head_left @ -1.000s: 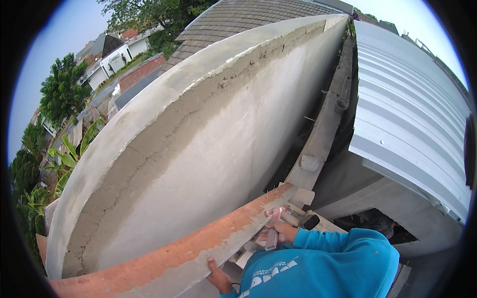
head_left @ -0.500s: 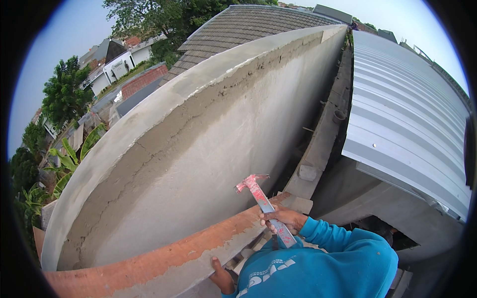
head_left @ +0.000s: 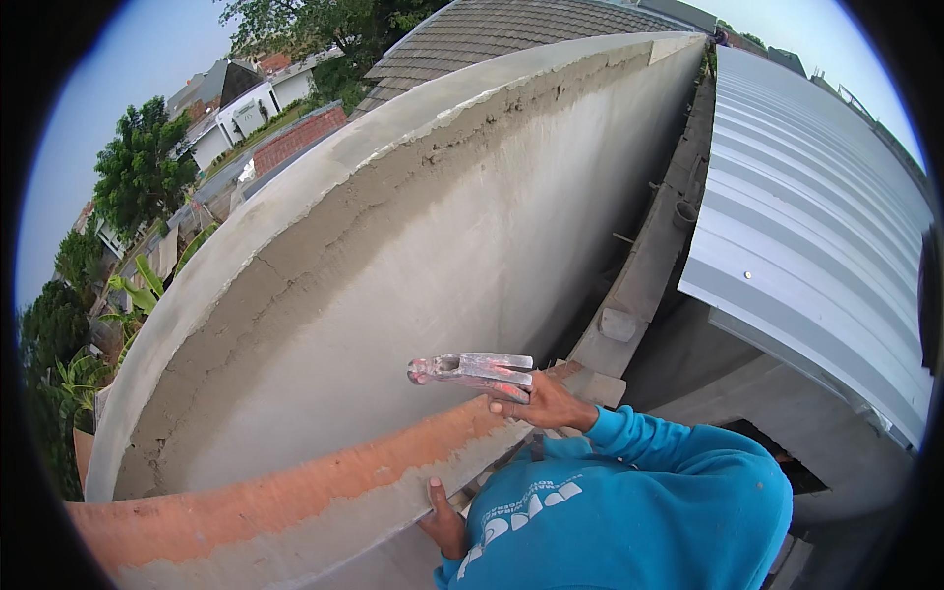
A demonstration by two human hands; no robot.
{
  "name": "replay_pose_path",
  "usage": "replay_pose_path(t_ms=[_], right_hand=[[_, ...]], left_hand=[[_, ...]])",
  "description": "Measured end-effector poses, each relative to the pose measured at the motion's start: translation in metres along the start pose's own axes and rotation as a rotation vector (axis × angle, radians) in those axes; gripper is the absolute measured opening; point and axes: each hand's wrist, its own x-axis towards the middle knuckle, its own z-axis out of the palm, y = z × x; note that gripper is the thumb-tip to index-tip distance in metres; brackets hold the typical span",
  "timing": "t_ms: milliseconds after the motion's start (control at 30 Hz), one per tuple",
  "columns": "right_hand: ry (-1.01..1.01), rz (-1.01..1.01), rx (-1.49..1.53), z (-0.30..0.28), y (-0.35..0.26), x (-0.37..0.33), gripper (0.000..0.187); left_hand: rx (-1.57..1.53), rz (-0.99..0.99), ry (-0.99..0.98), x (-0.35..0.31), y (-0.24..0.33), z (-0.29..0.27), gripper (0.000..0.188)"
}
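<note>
My right hand (head_left: pixel 551 403) is closed round the handle of a claw hammer (head_left: pixel 472 370). Its worn, red-flecked head is raised over the board, striking face to the left and claws to the right. The handle is mostly hidden behind head and hand. At the lower middle, my left hand (head_left: pixel 447 526) grips the near edge of a long reddish-brown board (head_left: pixel 295 492), thumb on its face and fingers out of sight. Grey cement coats the board's near side. It lies across the foot of a plastered wall (head_left: pixel 423 265).
Damp, cracked mortar (head_left: pixel 295 251) runs below the wall's pale top edge. To the right, a narrow concrete ledge (head_left: pixel 649 265) carries a small block (head_left: pixel 619 324) and a round pot (head_left: pixel 685 213). Beyond it slopes a corrugated metal roof (head_left: pixel 806 216). A dark opening (head_left: pixel 777 452) lies below.
The hammer has turned in my right hand, its head swinging left and now facing upward with the claws to the right. My left hand stays at the board's edge. The view has shifted slightly.
</note>
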Motion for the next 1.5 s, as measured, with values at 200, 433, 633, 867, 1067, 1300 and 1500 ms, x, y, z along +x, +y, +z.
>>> replay_pose_path(t_ms=[200,433,633,867,1067,1300,1500], right_hand=[[-0.091,0.255,-0.079,-0.019,0.023,-0.039,0.044],[-0.042,0.343,-0.044,-0.033,0.026,-0.04,0.043],[0.005,0.411,0.045,-0.041,0.05,-0.042,0.043],[0.203,0.366,0.099,-0.052,0.061,-0.04,0.041],[0.246,0.51,0.156,-0.076,0.091,-0.037,0.039],[0.217,0.563,0.032,-0.096,0.082,-0.046,0.045],[0.121,0.592,0.001,-0.082,0.09,-0.046,0.044]], left_hand=[[0.084,0.004,-0.241,-0.017,0.0,0.012,0.072],[0.159,0.042,-0.265,-0.014,0.001,0.028,0.065],[0.208,0.108,-0.183,-0.012,0.009,0.049,0.055],[0.306,0.006,-0.135,-0.004,0.012,0.063,0.048],[0.368,0.024,-0.109,-0.003,0.02,0.077,0.042],[0.315,0.064,-0.132,-0.002,0.02,0.091,0.028],[0.322,0.098,-0.021,-0.009,0.029,0.1,0.027]])
